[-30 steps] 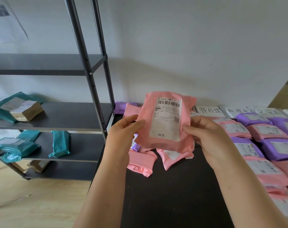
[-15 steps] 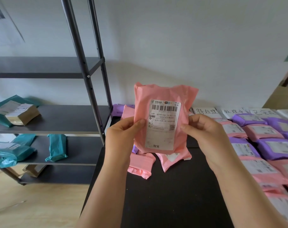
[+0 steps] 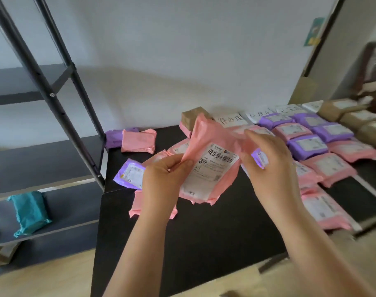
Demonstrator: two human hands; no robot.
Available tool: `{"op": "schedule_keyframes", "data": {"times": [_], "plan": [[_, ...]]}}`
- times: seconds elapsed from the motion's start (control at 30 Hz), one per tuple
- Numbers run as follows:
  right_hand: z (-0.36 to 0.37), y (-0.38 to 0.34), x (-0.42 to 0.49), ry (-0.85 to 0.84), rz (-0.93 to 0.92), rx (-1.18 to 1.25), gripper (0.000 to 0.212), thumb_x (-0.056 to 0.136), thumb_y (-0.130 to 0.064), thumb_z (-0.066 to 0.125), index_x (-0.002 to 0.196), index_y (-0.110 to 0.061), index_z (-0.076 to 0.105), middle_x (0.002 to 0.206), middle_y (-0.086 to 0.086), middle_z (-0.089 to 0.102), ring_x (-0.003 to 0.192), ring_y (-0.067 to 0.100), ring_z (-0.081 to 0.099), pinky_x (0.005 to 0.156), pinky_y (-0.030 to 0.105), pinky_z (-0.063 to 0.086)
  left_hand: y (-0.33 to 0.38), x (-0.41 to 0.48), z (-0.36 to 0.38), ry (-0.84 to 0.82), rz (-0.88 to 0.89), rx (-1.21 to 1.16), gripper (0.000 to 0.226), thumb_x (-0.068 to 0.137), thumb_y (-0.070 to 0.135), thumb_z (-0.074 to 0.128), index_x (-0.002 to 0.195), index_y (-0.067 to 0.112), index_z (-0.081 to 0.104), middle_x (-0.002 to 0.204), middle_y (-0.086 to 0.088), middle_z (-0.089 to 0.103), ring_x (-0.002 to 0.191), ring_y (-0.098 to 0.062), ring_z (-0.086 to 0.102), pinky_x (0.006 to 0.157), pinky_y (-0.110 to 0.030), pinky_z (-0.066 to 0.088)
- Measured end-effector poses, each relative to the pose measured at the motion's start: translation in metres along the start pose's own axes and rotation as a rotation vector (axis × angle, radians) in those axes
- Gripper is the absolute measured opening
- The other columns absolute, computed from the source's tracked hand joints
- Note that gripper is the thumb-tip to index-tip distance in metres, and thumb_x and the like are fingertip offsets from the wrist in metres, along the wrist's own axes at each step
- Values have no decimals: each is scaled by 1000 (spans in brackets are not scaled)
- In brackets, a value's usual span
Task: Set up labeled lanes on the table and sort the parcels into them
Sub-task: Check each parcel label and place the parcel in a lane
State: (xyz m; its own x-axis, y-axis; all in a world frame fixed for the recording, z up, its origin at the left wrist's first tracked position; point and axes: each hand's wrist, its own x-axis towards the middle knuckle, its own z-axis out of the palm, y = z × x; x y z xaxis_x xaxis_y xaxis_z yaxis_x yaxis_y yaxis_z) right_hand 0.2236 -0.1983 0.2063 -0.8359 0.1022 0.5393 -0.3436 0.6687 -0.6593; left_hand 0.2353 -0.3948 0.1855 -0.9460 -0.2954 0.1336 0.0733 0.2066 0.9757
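I hold a pink parcel (image 3: 210, 168) with a white barcode label above the black table (image 3: 204, 232). My left hand (image 3: 163, 179) pinches its left edge. My right hand (image 3: 268, 166) grips its right side, fingers curled over the top corner. Handwritten paper lane labels (image 3: 230, 120) lie along the table's far edge. Below them run rows of pink and purple parcels (image 3: 307, 146). An unsorted heap of pink and purple parcels (image 3: 129, 174) lies under and left of my hands.
A dark metal shelf rack (image 3: 54, 99) stands at the left with a teal parcel (image 3: 29, 212) on a lower shelf. Brown cardboard boxes (image 3: 354, 116) line the table's far right. A small brown box (image 3: 192, 117) sits by the labels. Wooden floor shows below.
The view has swung right and down toward the table. The pink parcel has tilted and dropped lower, still in both hands; my right hand has shifted up to its top right corner.
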Motion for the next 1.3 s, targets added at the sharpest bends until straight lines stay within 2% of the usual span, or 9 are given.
{"op": "schedule_keyframes", "data": {"times": [0.1, 0.3, 0.5, 0.73, 0.83, 0.9, 1.0, 1.13, 1.3], "plan": [[-21, 17, -15, -2, 47, -108, 43, 90, -19, 68, 133, -20, 62, 128, -1, 64, 123, 22, 55, 100, 56, 45, -4, -10, 27, -174, -13, 52, 15, 89, 27, 72, 98, 39, 74, 92, 22, 73, 85, 4, 66, 65, -10, 51], [-73, 56, -39, 29, 157, -154, 27, 91, -15, 69, 118, -18, 71, 99, -19, 58, 97, 6, 57, 95, 49, 50, 5, -33, 84, -330, -18, 88, 17, 91, 29, 70, 87, 46, 72, 87, 26, 71, 82, 7, 65, 62, -12, 52], [-133, 108, -46, 93, 301, -57, 11, 88, -15, 73, 95, -22, 76, 84, -25, 65, 83, -15, 60, 62, 1, 44, 21, -61, 160, -315, -33, 92, 14, 87, 31, 74, 101, 32, 77, 87, 23, 72, 82, 9, 62, 71, -18, 48], [-217, 193, -58, 170, 388, 27, 23, 87, -15, 72, 75, -35, 70, 77, -23, 69, 75, -7, 64, 59, 5, 44, 29, -104, 271, -230, 49, 201, 27, 89, 34, 70, 117, 35, 69, 112, 20, 65, 100, 0, 60, 66, -8, 46], [-253, 240, -67, 232, 454, 55, 32, 86, -15, 72, 65, -39, 64, 75, -30, 66, 71, -8, 64, 53, 5, 45, 20, -128, 319, -159, 32, 263, 42, 91, 35, 66, 132, 33, 58, 130, 9, 58, 120, -17, 52, 97, -34, 50], [-274, 274, -73, 258, 532, 112, 22, 86, -17, 70, 71, -33, 69, 76, -17, 71, 73, 6, 70, 64, 29, 60, 13, -145, 343, -101, 9, 273, 48, 91, 35, 68, 137, 28, 54, 136, 5, 54, 128, -20, 44, 105, -43, 43], [-298, 313, -77, 285, 614, 123, 15, 84, -20, 69, 75, -32, 71, 77, -9, 71, 76, 18, 72, 66, 46, 60, 1, -163, 374, -145, -110, 225, 43, 91, 37, 69, 130, 27, 55, 130, 11, 56, 119, -13, 50, 90, -31, 47], [-308, 346, -71, 310, 644, 96, 39, 84, -13, 70, 69, -49, 68, 70, -23, 68, 61, -1, 62, 58, 25, 50, -6, -170, 416, -302, -238, 192, 23, 94, 41, 62, 114, 32, 58, 110, 20, 64, 102, -4, 61, 82, -30, 52], [-303, 396, -47, 304, 748, 117, 31, 87, -8, 68, 70, -34, 71, 66, -29, 66, 57, -10, 61, 48, 5, 42, -19, -145, 468, -356, -263, 223, 24, 99, 38, 56, 119, 26, 60, 93, 27, 60, 72, 14, 60, 57, -10, 45]]}}
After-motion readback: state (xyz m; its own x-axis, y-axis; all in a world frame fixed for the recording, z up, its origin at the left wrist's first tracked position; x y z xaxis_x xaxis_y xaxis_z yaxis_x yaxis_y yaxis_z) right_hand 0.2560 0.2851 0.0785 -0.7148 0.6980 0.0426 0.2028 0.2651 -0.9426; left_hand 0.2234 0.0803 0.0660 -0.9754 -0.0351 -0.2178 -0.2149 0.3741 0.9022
